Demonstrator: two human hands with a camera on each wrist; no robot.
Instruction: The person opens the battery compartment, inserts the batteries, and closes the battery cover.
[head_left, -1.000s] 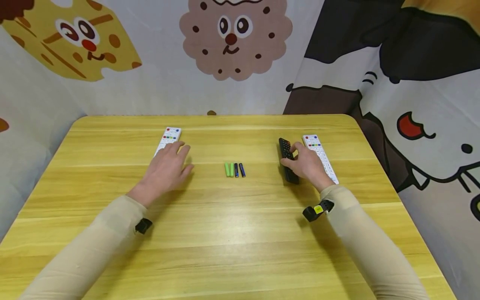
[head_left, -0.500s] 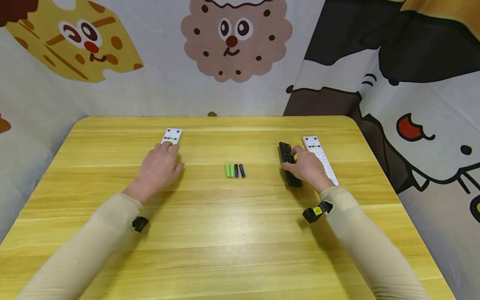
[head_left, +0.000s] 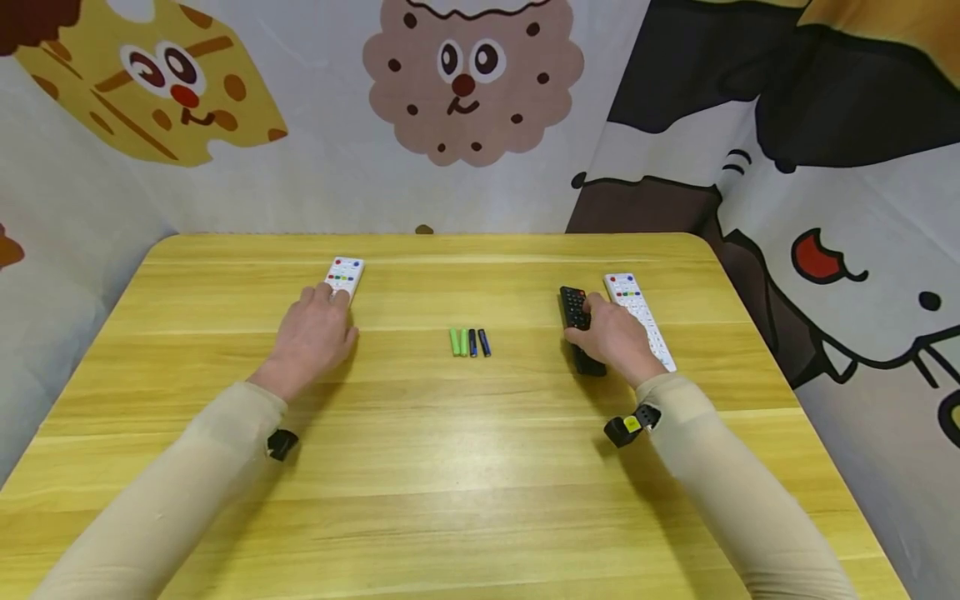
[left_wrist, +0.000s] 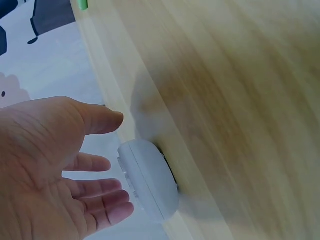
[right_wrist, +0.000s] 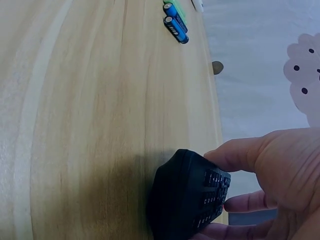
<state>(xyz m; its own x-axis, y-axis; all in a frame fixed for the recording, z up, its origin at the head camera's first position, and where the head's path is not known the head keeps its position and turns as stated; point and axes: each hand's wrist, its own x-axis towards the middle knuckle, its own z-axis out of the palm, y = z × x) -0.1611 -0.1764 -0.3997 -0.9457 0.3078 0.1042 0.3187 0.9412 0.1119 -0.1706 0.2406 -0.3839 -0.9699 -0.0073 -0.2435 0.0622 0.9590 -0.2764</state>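
My left hand point(head_left: 309, 340) is over a white remote control point(head_left: 345, 273) at the left and covers its near part. In the left wrist view the thumb point(left_wrist: 102, 119) stands apart from the rounded end of that white remote point(left_wrist: 148, 180), and the fingers lie loosely above its button side. At the right, my right hand point(head_left: 617, 337) holds a black remote control point(head_left: 574, 307) between thumb and fingers; the right wrist view shows the thumb on one edge of this black remote point(right_wrist: 182, 195) and fingers at the other. It lies on or just above the table; I cannot tell which.
Another white remote point(head_left: 649, 325) lies right of the black one, partly behind the right hand. Two green batteries point(head_left: 459, 342) and two dark blue batteries point(head_left: 478, 342) lie side by side mid-table. A cartoon-printed cloth point(head_left: 315, 183) hangs behind the wooden table point(head_left: 465, 483).
My left hand has moved left, over the left white remote, its fingers closer together. The black remote has shifted slightly towards me in my right hand.
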